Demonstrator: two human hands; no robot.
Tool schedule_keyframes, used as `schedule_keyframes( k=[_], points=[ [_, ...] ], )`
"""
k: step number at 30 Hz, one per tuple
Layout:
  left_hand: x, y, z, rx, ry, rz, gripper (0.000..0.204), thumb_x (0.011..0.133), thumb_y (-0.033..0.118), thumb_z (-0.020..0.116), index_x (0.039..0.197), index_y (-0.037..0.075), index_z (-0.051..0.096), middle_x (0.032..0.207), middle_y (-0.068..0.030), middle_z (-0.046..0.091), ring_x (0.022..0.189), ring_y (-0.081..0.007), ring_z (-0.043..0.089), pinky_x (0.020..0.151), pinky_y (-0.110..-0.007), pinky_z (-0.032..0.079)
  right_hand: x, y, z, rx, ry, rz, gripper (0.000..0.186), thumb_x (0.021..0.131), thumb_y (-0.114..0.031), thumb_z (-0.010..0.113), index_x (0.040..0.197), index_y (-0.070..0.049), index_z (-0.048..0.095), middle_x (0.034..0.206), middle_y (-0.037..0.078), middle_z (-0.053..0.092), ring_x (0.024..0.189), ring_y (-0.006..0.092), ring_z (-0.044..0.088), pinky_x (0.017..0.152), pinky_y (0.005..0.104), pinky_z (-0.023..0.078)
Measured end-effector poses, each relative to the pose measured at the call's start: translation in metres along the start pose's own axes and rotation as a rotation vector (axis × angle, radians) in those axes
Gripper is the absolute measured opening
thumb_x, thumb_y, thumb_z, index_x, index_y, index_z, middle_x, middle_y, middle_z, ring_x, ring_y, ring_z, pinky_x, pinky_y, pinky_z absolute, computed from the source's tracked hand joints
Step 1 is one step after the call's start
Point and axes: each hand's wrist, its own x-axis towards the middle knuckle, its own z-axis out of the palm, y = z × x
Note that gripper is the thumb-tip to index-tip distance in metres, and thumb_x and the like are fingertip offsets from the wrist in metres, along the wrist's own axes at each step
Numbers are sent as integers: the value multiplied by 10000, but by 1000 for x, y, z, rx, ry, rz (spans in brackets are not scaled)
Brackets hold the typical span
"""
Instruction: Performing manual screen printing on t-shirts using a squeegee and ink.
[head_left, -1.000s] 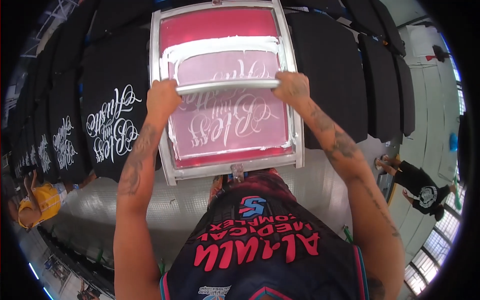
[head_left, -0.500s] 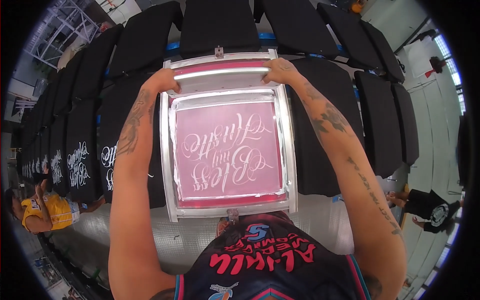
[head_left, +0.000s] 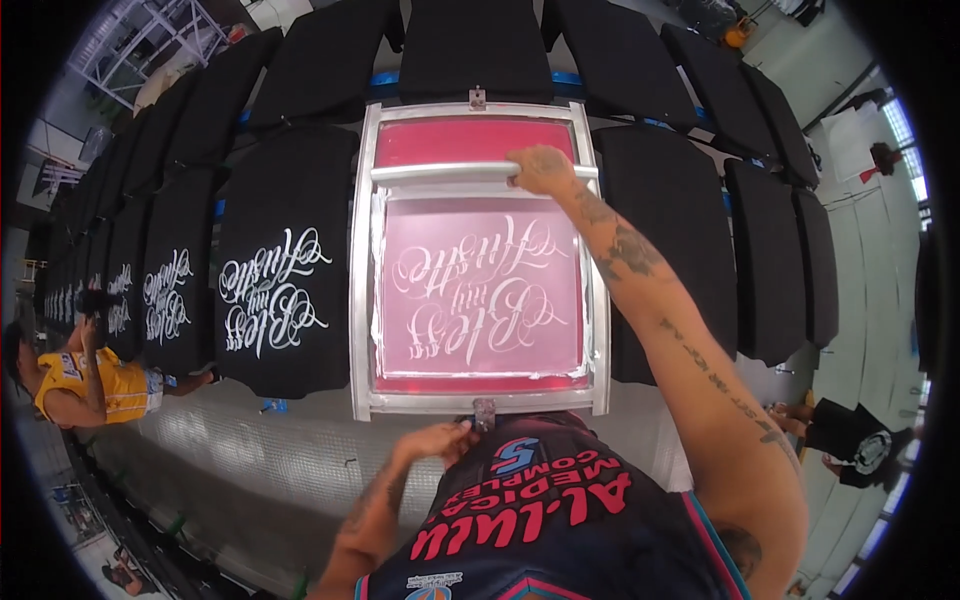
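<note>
A silver-framed screen (head_left: 480, 140), pink with pale script and white ink along its inner edges, sits in the row of black-covered boards. My right hand (head_left: 545, 170) is closed on the long metal squeegee (head_left: 430, 174) lying across the far part of the screen. My left hand (head_left: 446, 436) is low at the near edge, fingers curled beside the small metal clamp (head_left: 484, 414); what they grip is hidden. A black board (head_left: 260, 185) to the left of the screen bears white script.
Black boards (head_left: 660, 200) continue both sides and behind, over blue supports (head_left: 565, 78). A person in yellow (head_left: 110, 390) holding something dark is at the left; another in black (head_left: 840, 440) is at the right. A grey metal walkway (head_left: 250, 450) runs below the boards.
The squeegee went to the screen's far end and came slightly back. My left hand let go of it and dropped to the near clamp; my right hand moved inward along it.
</note>
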Motion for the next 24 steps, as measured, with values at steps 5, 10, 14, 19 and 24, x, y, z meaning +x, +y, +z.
schedule_keyframes(
  k=[5, 10, 14, 19, 24],
  points=[
    [57, -30, 45, 103, 717, 476, 594, 1035, 543, 473, 865, 17, 691, 695, -103, 673, 671, -245, 665, 638, -362, 502, 45, -2, -15, -89, -140, -81, 609, 778, -340, 743, 1356, -177, 640, 1281, 131, 682, 1210, 327, 631, 1022, 450, 508],
    [54, -33, 82, 109, 981, 600, 594, 1031, 541, 475, 841, 21, 687, 731, -160, 674, 729, -324, 668, 702, -423, 505, 54, -9, -9, -77, -159, -176, 696, 773, -326, 732, 1435, -181, 573, 1390, 125, 622, 1287, 315, 582, 1080, 438, 470],
    [54, -44, 104, -30, 973, 531, 584, 1034, 543, 472, 852, 24, 668, 739, -123, 671, 712, -277, 648, 699, -396, 499, 34, -18, 5, -31, -69, -173, 666, 765, -299, 722, 1407, -175, 594, 1357, 134, 640, 1262, 324, 597, 1076, 443, 468],
    [60, -41, 93, -13, 932, 628, 586, 1032, 544, 469, 819, 30, 652, 745, -118, 652, 735, -246, 629, 710, -381, 489, -27, -39, 31, -4, 64, -91, 406, 805, -204, 631, 1203, -162, 698, 1134, 123, 728, 1119, 327, 670, 957, 463, 528],
    [76, -55, 60, 151, 805, 752, 559, 1047, 499, 449, 847, 24, 666, 795, -159, 683, 756, -297, 649, 741, -407, 497, -120, -81, 50, 8, -22, -150, 316, 794, -198, 673, 1102, -139, 711, 1026, 103, 736, 1005, 346, 682, 852, 472, 540]
  ],
)
